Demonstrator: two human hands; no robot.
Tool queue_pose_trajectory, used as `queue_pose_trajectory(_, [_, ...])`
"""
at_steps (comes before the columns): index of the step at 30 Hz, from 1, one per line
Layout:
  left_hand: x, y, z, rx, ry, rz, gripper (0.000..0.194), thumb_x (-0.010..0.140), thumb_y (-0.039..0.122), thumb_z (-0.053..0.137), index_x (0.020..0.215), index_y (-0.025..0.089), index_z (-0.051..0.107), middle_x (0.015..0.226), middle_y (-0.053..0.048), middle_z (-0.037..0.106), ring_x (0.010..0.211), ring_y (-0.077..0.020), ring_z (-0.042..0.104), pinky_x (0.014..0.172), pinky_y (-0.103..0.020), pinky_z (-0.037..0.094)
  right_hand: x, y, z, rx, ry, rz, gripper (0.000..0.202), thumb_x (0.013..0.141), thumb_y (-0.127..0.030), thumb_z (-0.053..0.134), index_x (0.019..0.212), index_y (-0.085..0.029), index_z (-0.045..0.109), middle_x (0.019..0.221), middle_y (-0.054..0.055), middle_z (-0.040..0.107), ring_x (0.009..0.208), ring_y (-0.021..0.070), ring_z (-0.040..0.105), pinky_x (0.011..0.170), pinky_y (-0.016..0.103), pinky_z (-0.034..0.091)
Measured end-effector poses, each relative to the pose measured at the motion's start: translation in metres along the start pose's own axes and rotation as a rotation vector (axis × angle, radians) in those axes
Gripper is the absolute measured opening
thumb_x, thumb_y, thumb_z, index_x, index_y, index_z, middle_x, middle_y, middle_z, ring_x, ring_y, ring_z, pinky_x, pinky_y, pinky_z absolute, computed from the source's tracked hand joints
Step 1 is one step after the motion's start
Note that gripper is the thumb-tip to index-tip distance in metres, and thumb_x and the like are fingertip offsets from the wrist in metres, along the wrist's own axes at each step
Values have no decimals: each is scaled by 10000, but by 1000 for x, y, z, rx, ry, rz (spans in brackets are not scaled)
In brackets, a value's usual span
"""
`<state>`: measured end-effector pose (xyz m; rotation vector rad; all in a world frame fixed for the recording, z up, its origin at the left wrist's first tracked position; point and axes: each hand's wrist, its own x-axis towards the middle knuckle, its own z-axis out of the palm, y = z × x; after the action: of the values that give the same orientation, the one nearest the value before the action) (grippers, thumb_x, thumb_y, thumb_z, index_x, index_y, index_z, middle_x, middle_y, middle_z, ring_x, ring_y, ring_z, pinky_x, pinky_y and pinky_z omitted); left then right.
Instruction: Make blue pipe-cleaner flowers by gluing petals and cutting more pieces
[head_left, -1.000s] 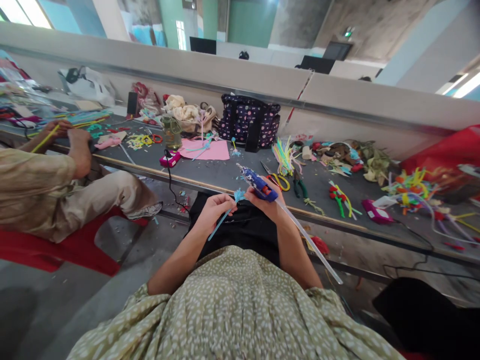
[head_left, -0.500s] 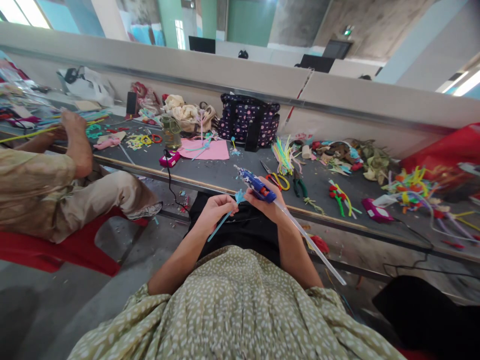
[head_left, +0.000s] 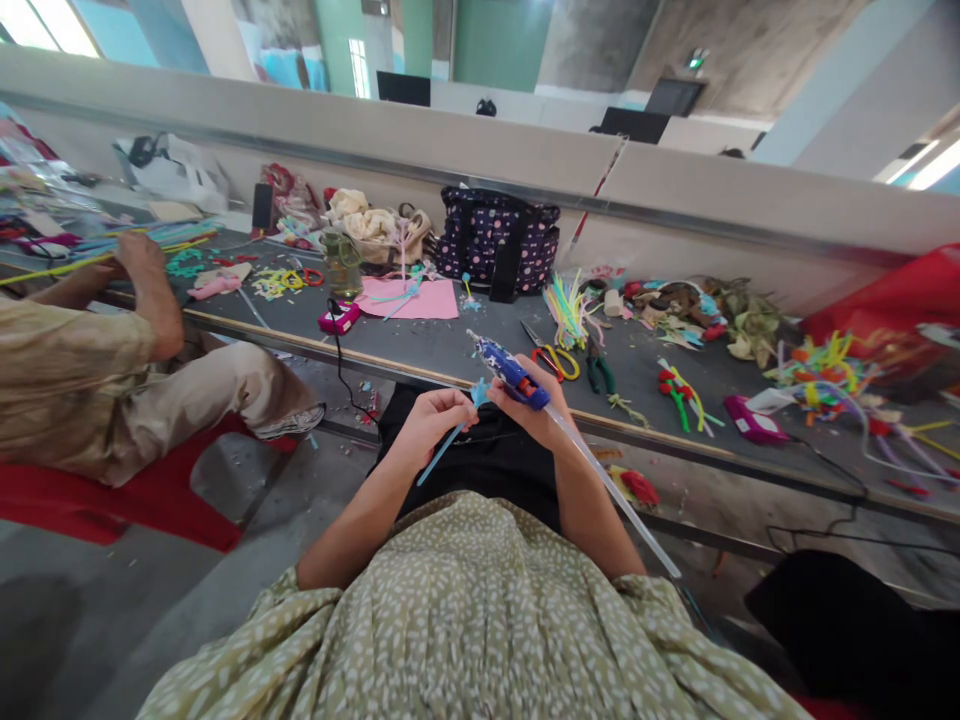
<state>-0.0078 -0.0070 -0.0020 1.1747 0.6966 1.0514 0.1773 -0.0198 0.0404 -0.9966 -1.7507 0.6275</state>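
Note:
Between the thumb and fingers of my left hand [head_left: 437, 422] is a light blue pipe cleaner stem [head_left: 441, 454], slanting down toward my lap. At its upper end sits a small blue flower-like piece [head_left: 480, 392], close to the fingertips of my right hand. My right hand [head_left: 534, 402] is closed round a blue glue gun [head_left: 510, 372], its nozzle pointing up and left over the table edge. A long clear glue stick [head_left: 615, 492] sticks out from the back of the gun, down to the right. Whether my right fingertips touch the flower I cannot tell.
On the dark table [head_left: 420, 350] lie scissors [head_left: 555, 360], green-handled pliers [head_left: 598, 370], a bundle of pipe cleaners [head_left: 568, 312] and a pink sheet [head_left: 435, 300]. A dotted bag [head_left: 495, 240] stands behind. At left a co-worker's hand [head_left: 142, 262] handles coloured stems.
The glue gun has shifted slightly left and down, and the tail of its glue stick has swung a little left. My left hand stays almost still with the blue stem.

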Motion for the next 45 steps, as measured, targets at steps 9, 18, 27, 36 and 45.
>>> queue_pose_trajectory(9, [-1,0,-1,13,13,14,140,713,277,729,695,149,676,685,-23,681,594,-100,554,619,-222,425,1,-4,1,16,126,-41,202,796,-378,708,826,-208,604,780,-11,606,703,127,543,662,269,453])
queue_pose_trajectory(18, [-1,1,2,37,116,199,217,748,364,746,749,153,698,737,-40,694,650,-119,575,654,-233,437,-5,-3,-3,301,326,78,277,782,-446,722,747,-203,594,806,12,627,526,75,462,476,257,396])
queue_pose_trajectory(27, [-2,-1,4,36,200,311,237,784,403,711,783,167,694,760,-28,667,704,-142,580,701,-259,470,-11,-2,-3,316,308,18,273,834,-480,658,791,-220,588,810,12,635,524,84,483,491,262,428])
queue_pose_trajectory(36, [0,0,3,-75,188,288,265,791,412,709,778,153,656,716,-29,640,646,-122,567,670,-258,478,-16,-2,0,323,302,-14,228,844,-442,661,825,-223,598,825,1,646,527,81,506,506,263,444])
queue_pose_trajectory(45, [4,2,-1,-293,181,136,264,753,383,751,794,148,637,663,9,608,549,-74,543,569,-204,471,-19,-3,7,312,270,20,246,821,-447,685,869,-226,590,848,9,668,548,92,549,532,270,485])
